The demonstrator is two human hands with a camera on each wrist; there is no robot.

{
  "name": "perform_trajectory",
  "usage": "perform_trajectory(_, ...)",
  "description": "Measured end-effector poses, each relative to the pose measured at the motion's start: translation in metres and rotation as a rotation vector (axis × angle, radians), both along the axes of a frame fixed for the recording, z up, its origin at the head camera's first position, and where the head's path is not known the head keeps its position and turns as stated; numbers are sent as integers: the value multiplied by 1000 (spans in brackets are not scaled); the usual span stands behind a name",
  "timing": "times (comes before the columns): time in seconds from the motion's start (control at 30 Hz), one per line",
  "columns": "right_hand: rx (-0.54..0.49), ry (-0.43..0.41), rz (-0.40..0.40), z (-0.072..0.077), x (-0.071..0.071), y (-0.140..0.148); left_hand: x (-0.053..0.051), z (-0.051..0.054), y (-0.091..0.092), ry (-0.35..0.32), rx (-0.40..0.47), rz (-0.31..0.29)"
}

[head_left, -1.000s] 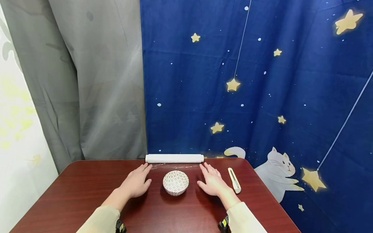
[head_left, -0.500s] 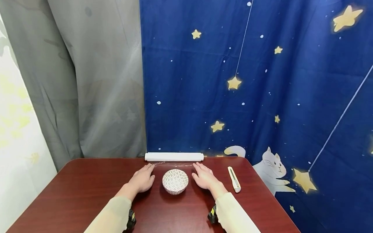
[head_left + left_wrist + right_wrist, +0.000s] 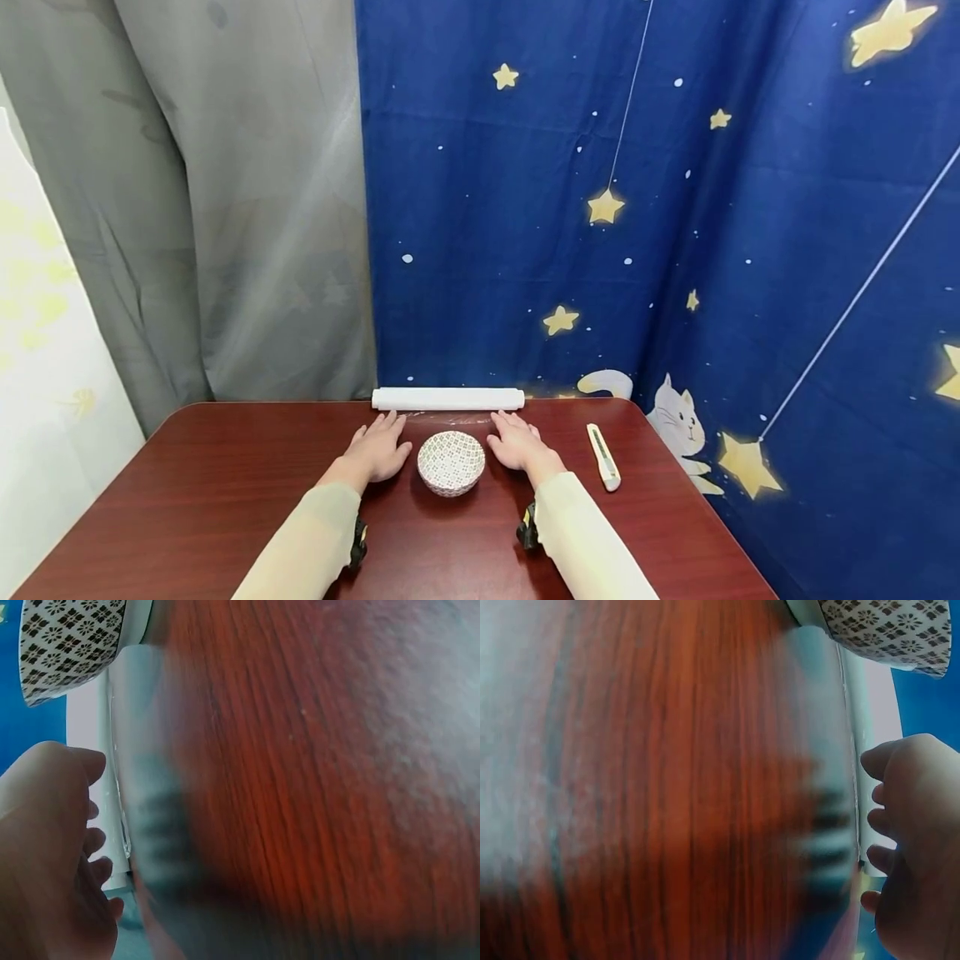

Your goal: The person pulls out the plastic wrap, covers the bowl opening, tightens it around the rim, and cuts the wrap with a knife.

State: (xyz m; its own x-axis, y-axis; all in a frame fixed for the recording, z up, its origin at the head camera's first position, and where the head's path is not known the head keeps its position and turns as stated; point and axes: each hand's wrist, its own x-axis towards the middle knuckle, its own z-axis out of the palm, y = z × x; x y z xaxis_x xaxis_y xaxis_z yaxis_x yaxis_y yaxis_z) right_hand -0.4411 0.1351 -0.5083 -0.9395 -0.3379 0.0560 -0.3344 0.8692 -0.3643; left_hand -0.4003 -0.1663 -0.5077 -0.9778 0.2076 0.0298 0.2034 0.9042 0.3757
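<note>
A white roll of cling film (image 3: 447, 399) lies along the far table edge, with a strip of clear film (image 3: 450, 417) drawn a little toward me. My left hand (image 3: 377, 451) stretches palm down to the left end of that strip, its fingertips close to the roll. At the right end my right hand (image 3: 517, 442) reaches out the same way. Both wrist views show the fingers extended, with nothing gripped; whether they touch the film I cannot tell. Between the hands stands a small patterned bowl (image 3: 452, 462), upright and touched by neither; it also appears in the left wrist view (image 3: 71, 645).
A white utility knife (image 3: 603, 457) lies on the table right of my right hand. The dark red wooden table (image 3: 187, 492) has rounded far corners. Grey (image 3: 277, 208) and blue starry curtains (image 3: 480, 192) hang behind it.
Both hands have moved forward and inward, closer to each other and to the roll. The bowl, roll and knife keep their places, while the head view has shifted slightly.
</note>
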Motion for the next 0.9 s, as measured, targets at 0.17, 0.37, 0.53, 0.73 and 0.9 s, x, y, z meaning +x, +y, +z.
perform_trajectory(0.17, 26, -38, 0, 2, -6, -2, 3, 8, 3, -37, -38, 21)
perform_trajectory(0.37, 74, -33, 7, -1, -9, -3, 1, 7, 5, -79, -70, 31)
perform_trajectory(0.53, 122, -5, 3, -3, -12, -4, -1, 5, 7, -80, -73, 40)
perform_trajectory(0.73, 143, 30, 3, -7, -11, -4, 0, 3, 5, -62, -74, 37)
perform_trajectory(0.9, 197, 60, 8, -5, -5, -5, 3, 3, 3, -51, -56, 32)
